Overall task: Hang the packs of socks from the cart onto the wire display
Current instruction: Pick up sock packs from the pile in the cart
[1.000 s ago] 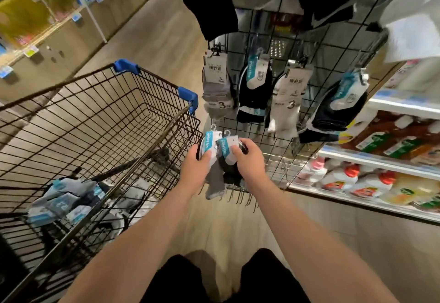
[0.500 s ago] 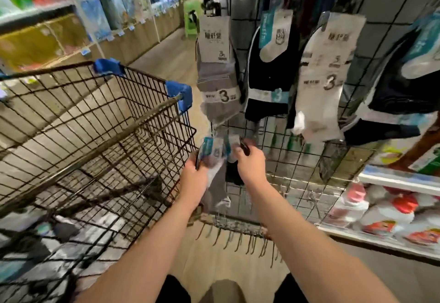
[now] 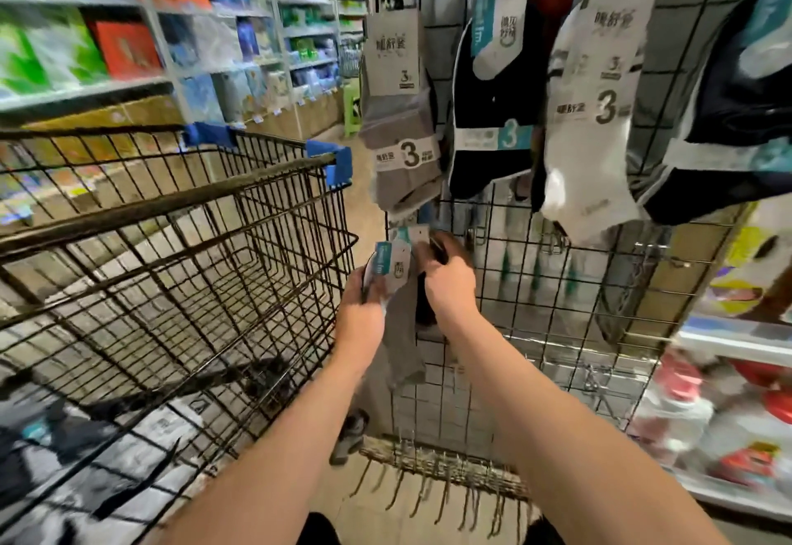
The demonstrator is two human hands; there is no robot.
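Closer now than a second ago, you stand at the wire display [image 3: 557, 330], both hands raised from beside the cart [image 3: 171, 244] to the grid's lower left. Your left hand [image 3: 364, 300] grips a grey sock pack [image 3: 392, 270] by its card header, the soft knit hanging limp below. Your right hand [image 3: 450, 283] pinches a second, dark pack [image 3: 426, 304]; motion blur hides whether its hook has met the wire, so likely not yet hung. Above on the display, four packs already hang: grey [image 3: 403, 137], navy [image 3: 493, 116], white [image 3: 595, 116] and another navy [image 3: 728, 137], each with a stiff paper band. Left of the display, more crumpled packs [image 3: 64, 437] lie on the cart's metal mesh floor, so much of the job remains.
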